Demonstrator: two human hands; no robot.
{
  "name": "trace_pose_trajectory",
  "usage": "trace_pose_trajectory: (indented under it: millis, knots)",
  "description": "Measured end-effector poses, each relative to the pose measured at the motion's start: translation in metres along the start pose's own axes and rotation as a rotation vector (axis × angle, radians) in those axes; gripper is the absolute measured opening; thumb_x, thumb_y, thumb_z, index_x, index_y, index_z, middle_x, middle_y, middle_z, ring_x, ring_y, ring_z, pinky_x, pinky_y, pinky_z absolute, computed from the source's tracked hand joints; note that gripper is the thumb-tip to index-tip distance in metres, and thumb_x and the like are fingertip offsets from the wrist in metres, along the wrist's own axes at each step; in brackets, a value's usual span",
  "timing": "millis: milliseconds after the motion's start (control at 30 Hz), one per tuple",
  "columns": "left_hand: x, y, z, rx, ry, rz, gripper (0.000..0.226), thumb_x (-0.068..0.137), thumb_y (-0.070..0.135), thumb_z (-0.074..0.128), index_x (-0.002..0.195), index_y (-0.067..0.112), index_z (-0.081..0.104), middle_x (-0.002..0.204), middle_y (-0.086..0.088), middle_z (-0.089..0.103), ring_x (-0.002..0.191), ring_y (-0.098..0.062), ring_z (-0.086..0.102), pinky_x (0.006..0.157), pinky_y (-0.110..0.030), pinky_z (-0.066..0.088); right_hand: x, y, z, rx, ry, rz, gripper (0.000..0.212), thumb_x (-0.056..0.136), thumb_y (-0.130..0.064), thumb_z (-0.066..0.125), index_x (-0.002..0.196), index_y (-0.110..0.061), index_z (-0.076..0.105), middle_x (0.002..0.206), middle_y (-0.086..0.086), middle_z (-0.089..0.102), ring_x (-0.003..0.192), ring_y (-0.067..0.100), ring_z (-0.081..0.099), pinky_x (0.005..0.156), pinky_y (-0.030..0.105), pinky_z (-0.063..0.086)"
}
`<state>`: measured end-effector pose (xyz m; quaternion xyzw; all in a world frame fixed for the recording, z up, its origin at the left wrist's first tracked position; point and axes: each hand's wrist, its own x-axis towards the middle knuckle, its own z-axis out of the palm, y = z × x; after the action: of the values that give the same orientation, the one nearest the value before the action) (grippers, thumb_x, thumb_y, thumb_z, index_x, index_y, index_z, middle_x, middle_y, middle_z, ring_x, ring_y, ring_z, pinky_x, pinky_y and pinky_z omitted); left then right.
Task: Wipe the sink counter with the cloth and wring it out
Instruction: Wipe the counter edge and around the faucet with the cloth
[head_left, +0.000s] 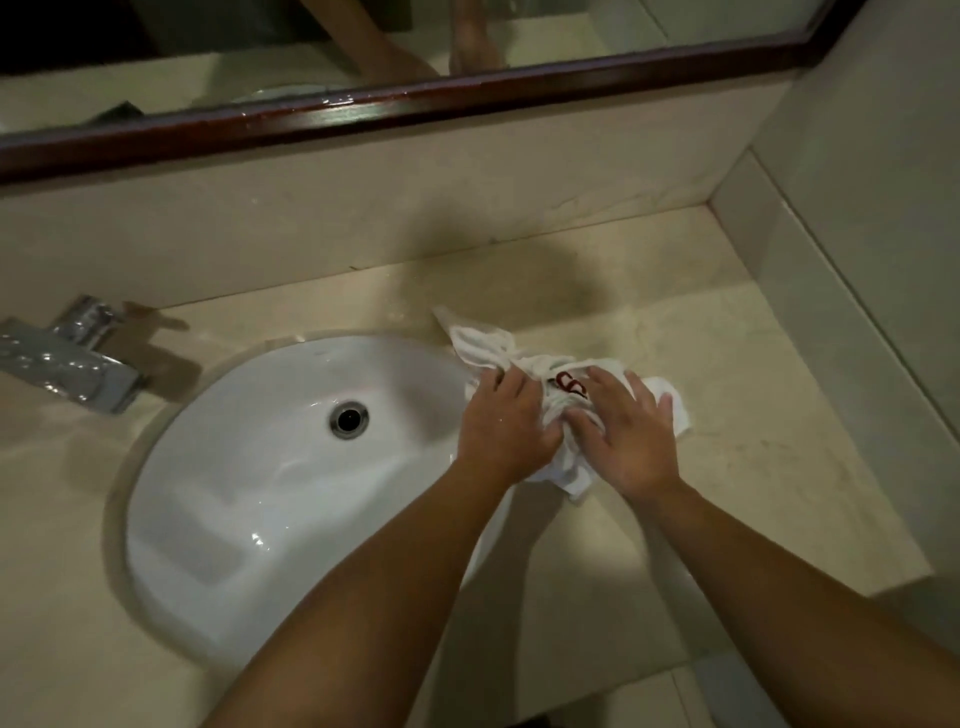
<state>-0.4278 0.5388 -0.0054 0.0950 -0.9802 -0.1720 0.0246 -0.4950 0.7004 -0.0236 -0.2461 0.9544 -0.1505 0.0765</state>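
Now both hands are pressing a white cloth (563, 387) on the pale stone surface (727, 415).
Left hand (506, 423) is gripping bunched fabric; right hand (626, 434) is lying spread on it, beside the white sink (249, 467), below a dark-framed mirror (415, 101); a chrome tap (67, 356) is standing at left.

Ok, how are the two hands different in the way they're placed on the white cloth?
The left hand has its fingers curled, gripping a fold of the cloth, while the right hand has its fingers spread and presses down from above. The left hand sits at the rim of the sink; the right hand is out over the counter. Both are bare and both touch the bunched cloth.
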Motion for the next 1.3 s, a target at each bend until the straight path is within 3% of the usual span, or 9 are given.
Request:
trace_pose_trajectory:
  millis: [133, 333, 500, 667, 767, 967, 1133, 1300]
  knots:
    - [-0.05, 0.023, 0.011, 0.067, -0.045, 0.055, 0.051, 0.077, 0.048, 0.044, 0.099, 0.009, 0.068, 0.097, -0.009, 0.068, 0.091, -0.029, 0.058, 0.087, -0.037, 0.047, -0.062, 0.005, 0.006, 0.011, 0.068, 0.028, 0.061, 0.09, -0.06, 0.033, 0.136, -0.029, 0.057, 0.146, -0.008, 0.052, 0.14, 0.031, 0.039, 0.108, 0.066, 0.023]
    - [-0.131, 0.057, 0.027, 0.007, -0.045, 0.118, 0.046, 0.08, 0.045, 0.046, 0.095, 0.007, 0.066, 0.096, -0.011, 0.066, 0.092, -0.03, 0.058, 0.087, -0.04, 0.047, -0.166, 0.011, 0.014, -0.001, 0.124, 0.088, 0.053, 0.092, -0.055, 0.038, 0.131, -0.028, 0.06, 0.143, -0.006, 0.054, 0.139, 0.029, 0.039, 0.109, 0.064, 0.023]
    - [-0.15, 0.059, 0.034, -0.009, 0.039, 0.137, 0.042, 0.073, 0.049, 0.063, 0.082, 0.009, 0.065, 0.09, -0.013, 0.061, 0.085, -0.033, 0.055, 0.085, -0.045, 0.045, -0.19, 0.022, 0.019, -0.055, 0.113, 0.047, 0.053, 0.092, -0.054, 0.039, 0.131, -0.026, 0.06, 0.143, -0.004, 0.055, 0.138, 0.029, 0.039, 0.11, 0.063, 0.022]
    - [-0.126, 0.045, 0.037, 0.101, 0.088, 0.262, 0.049, 0.076, 0.058, 0.061, 0.094, 0.013, 0.071, 0.11, -0.014, 0.063, 0.099, -0.036, 0.056, 0.102, -0.055, 0.037, -0.176, 0.034, 0.016, -0.056, 0.126, -0.001, 0.053, 0.092, -0.056, 0.038, 0.13, -0.027, 0.061, 0.143, -0.005, 0.054, 0.136, 0.027, 0.039, 0.113, 0.057, 0.018]
    - [-0.099, 0.044, 0.041, 0.165, 0.116, 0.288, 0.047, 0.08, 0.056, 0.061, 0.101, 0.015, 0.072, 0.121, -0.014, 0.062, 0.108, -0.037, 0.055, 0.104, -0.061, 0.035, -0.148, 0.044, 0.011, -0.056, 0.152, 0.008, 0.052, 0.092, -0.057, 0.039, 0.13, -0.028, 0.06, 0.142, -0.005, 0.054, 0.135, 0.028, 0.044, 0.114, 0.058, 0.021]
    - [-0.018, 0.067, 0.049, 0.105, 0.099, 0.089, 0.049, 0.079, 0.063, 0.056, 0.101, 0.024, 0.076, 0.132, -0.015, 0.057, 0.119, -0.038, 0.049, 0.104, -0.064, 0.03, -0.061, 0.092, 0.001, -0.059, 0.298, -0.113, 0.045, 0.089, -0.051, 0.056, 0.124, -0.024, 0.065, 0.135, -0.001, 0.061, 0.126, 0.031, 0.053, 0.106, 0.059, 0.032]
    - [0.059, 0.083, 0.068, 0.103, 0.243, 0.094, 0.049, 0.078, 0.064, 0.062, 0.096, 0.02, 0.076, 0.129, -0.019, 0.057, 0.113, -0.04, 0.051, 0.097, -0.062, 0.035, 0.015, 0.135, -0.021, -0.058, 0.306, -0.181, 0.043, 0.091, -0.052, 0.052, 0.121, -0.026, 0.068, 0.132, -0.003, 0.064, 0.122, 0.029, 0.057, 0.106, 0.056, 0.035]
    - [0.114, 0.116, 0.081, 0.093, 0.181, -0.044, 0.059, 0.079, 0.068, 0.048, 0.104, 0.019, 0.068, 0.126, -0.014, 0.057, 0.114, -0.038, 0.048, 0.095, -0.054, 0.038, 0.069, 0.177, -0.051, -0.051, 0.133, -0.22, 0.051, 0.093, -0.052, 0.039, 0.132, -0.027, 0.061, 0.142, -0.003, 0.056, 0.132, 0.031, 0.049, 0.111, 0.059, 0.026]
